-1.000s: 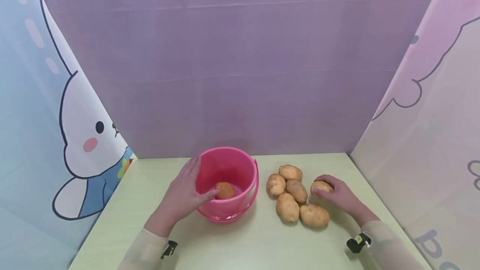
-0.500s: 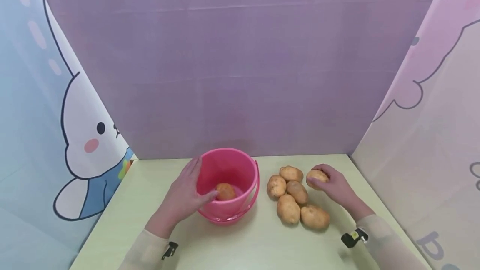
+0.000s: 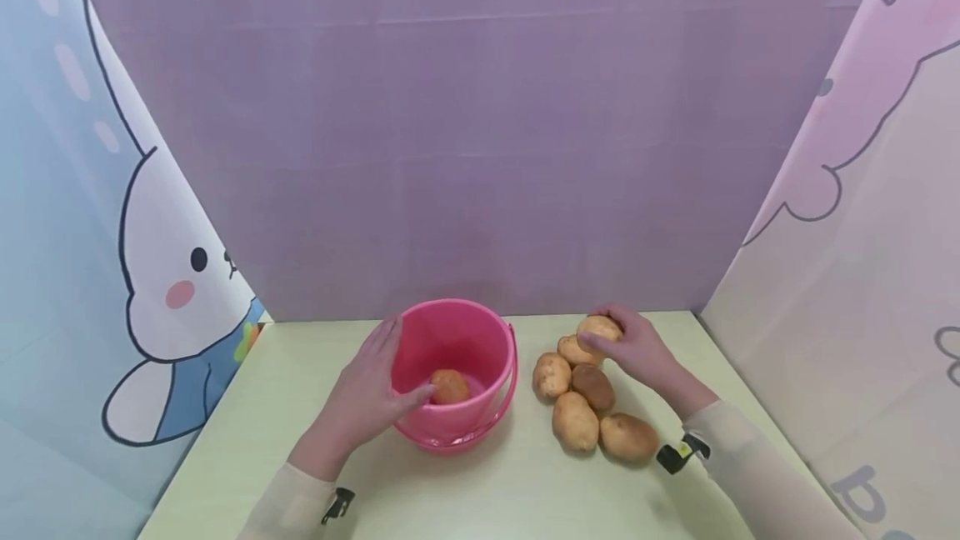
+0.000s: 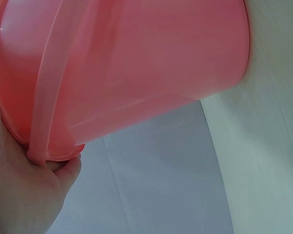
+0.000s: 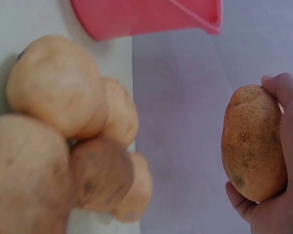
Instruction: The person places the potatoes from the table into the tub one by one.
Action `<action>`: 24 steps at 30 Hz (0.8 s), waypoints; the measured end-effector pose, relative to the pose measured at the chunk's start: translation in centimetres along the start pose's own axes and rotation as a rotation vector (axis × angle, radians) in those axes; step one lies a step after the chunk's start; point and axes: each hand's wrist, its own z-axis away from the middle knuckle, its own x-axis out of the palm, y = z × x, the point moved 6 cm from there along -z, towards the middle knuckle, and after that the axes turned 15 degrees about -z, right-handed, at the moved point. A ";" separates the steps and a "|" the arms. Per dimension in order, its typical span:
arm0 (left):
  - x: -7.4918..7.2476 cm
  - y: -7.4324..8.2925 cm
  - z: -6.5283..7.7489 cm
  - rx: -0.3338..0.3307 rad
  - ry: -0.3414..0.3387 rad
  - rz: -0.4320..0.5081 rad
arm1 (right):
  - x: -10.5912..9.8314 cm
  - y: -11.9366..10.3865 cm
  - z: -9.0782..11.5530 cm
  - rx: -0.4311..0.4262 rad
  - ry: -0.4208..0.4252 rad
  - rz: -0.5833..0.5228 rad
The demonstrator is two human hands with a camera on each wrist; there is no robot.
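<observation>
My left hand (image 3: 366, 388) holds the rim of a pink plastic bucket (image 3: 491, 338), thumb over the near edge and fingers along the left side. In the left wrist view the fingers (image 4: 68, 173) wrap the rim beside the handle joint. One potato (image 3: 450, 387) lies at the bucket's bottom. Raised above the table, a brown potato (image 5: 254, 141) sits between the thumb and fingers of my right hand (image 3: 637, 350). Below it, several potatoes (image 3: 576, 422) lie in a cluster right of the bucket; the held one overlaps the farthest in the head view.
The bucket's thin handle (image 3: 512, 390) hangs down on its right side. A pale table (image 3: 465, 498) bears everything, backed by a purple cloth wall (image 3: 480, 148). Printed cartoon panels stand at left (image 3: 67, 273) and right (image 3: 862, 315).
My right hand has lifted its potato from the table's right side and carried it left and farther back, over the cluster. My left hand and the bucket keep their place.
</observation>
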 end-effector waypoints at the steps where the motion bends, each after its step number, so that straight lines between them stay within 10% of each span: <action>1: 0.0 0.0 0.0 0.000 0.001 0.000 | 0.3 -0.3 -0.3 -0.008 -0.006 -0.004; 24: -0.3 0.3 0.1 -0.008 -0.004 -0.016 | 6.1 -6.2 -3.7 -0.110 -0.105 -0.008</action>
